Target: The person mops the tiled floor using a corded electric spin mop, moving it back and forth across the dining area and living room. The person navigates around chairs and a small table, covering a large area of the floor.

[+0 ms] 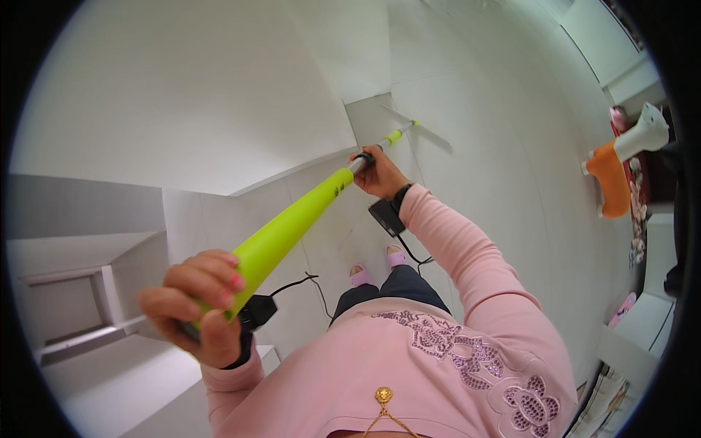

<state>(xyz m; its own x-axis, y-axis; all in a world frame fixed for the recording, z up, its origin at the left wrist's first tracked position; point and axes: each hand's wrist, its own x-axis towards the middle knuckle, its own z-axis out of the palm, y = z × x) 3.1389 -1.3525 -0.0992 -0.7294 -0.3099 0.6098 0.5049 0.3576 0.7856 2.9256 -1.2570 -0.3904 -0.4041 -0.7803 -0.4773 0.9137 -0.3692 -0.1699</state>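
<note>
A long pole tool, likely a floor mop or squeegee, runs diagonally away from me, with a bright green sleeve (290,235) on its near part. My left hand (200,309) is closed around the near end of the sleeve. Farther along, my right hand (378,172) grips the silver shaft at a dark collar, just past the green sleeve. The shaft reaches down to a thin, wide, pale head (432,136) on the tiled floor, beside the base of a white wall or panel. Its exact kind is unclear. Black straps with boxes and cables are on both wrists.
My feet, in pink slippers (360,275), stand on the pale tiles. A large white panel (219,98) rises ahead to the left. At left is a recessed frame (68,306). An orange and white animal-shaped object (610,180) stands at right, near white cabinets (599,41).
</note>
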